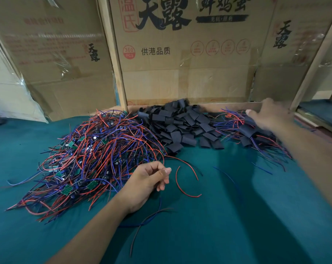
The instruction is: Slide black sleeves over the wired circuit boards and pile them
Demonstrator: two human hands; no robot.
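Loose wires (142, 223) lay nearest. Left hand (146, 182) loosely curled, pinching wire beside the unsleeved boards (89, 155). Right hand (268, 116), blurred, spread on the finished pile (256, 134); grip uncertain. Sleeves (182, 124) between. Risk: tangled leads dragging neighbours along.

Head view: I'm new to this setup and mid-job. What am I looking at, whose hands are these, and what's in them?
There is no machine here. One camera on a person's head looks down at their own bare hands over a green cloth. On the left lies a pile of bare boards with red and blue wires, in the middle a heap of black sleeves, on the right a smaller pile of sleeved boards. The left hand pinches loose wires near the bare pile. The right hand, blurred, rests on the sleeved pile; its grip is unclear. Cardboard boxes stand behind.
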